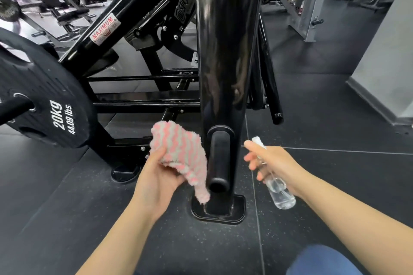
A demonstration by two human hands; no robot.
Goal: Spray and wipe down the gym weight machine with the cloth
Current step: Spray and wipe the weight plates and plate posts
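A glossy black weight machine fills the view, its thick upright post (225, 51) rising from a foot plate (218, 213) on the floor. A short black peg (220, 161) juts from the post's base toward me. My left hand (156, 176) grips a fluffy pink-and-white striped cloth (181, 152), held just left of the peg with one corner hanging down beside it. My right hand (272, 163) holds a small clear spray bottle (278, 187), nozzle aimed left at the post, forefinger on top of the sprayer.
A black 20kg plate (44, 100) sits on a bar at the left. Black cross rails (145, 102) run behind the post. A grey wall corner (384, 69) stands at the right. Other grey gym frames stand at the back. Dark rubber floor tiles lie below; my blue-clad knee (324, 261) shows at the bottom.
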